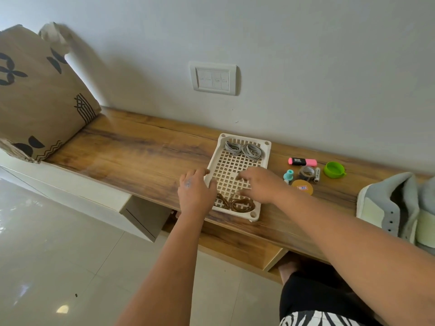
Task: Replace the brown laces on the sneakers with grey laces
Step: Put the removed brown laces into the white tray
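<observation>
Two bare forearms reach out from the bottom of the view toward a white lattice tray (pixel 237 170) on the wooden worktop (pixel 131 149). The left hand (pixel 195 191) lies at the tray's left rim, its fingers mostly straight with the thumb over the edge; it may be steadying the tray, but I cannot tell that it has a real grip on it. The right hand (pixel 261 184) hovers low over the middle of the tray with its fingers loosely bent, and it holds nothing that I can see.

Inside the tray, the brown laces (pixel 237 203) lie coiled at the near end, just beside the left hand. The grey laces (pixel 243 149) sit in two coils at the far end, apart from both hands. Well off to the right, at the edge of the view, the sneakers (pixel 388 208) rest on the worktop; the row of eyelets that shows has no lace through it.

So the first half looks done: the brown laces are out and set aside. What is left, by my reading, is the whole second half: picking up the grey coils, carrying them to the shoes and threading them.

Between tray and shoes lie a pink highlighter (pixel 302 161), a green lid (pixel 334 170) and a few small oddments.
</observation>
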The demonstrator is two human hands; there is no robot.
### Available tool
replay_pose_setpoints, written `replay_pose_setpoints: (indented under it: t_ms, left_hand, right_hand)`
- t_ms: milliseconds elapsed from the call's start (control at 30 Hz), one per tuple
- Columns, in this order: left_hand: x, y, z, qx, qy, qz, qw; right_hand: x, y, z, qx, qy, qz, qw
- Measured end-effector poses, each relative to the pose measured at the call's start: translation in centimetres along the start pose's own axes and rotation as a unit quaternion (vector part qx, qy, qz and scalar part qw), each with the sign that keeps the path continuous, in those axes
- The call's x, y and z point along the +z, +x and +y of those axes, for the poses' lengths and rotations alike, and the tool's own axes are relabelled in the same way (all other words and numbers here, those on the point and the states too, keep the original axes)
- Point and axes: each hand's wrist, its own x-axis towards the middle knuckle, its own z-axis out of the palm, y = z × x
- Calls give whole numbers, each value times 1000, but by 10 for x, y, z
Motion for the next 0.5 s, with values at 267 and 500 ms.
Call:
replay_pose_setpoints:
  t_ms: [267, 500]
  left_hand:
    - [29, 39, 26, 13, 67, -33, 997]
    - [42, 62, 18, -94, 214, -32, 972]
  right_hand:
    - [-15, 31, 47, 39, -107, 27, 993]
    - [-11, 59, 55, 32, -146, -61, 987]
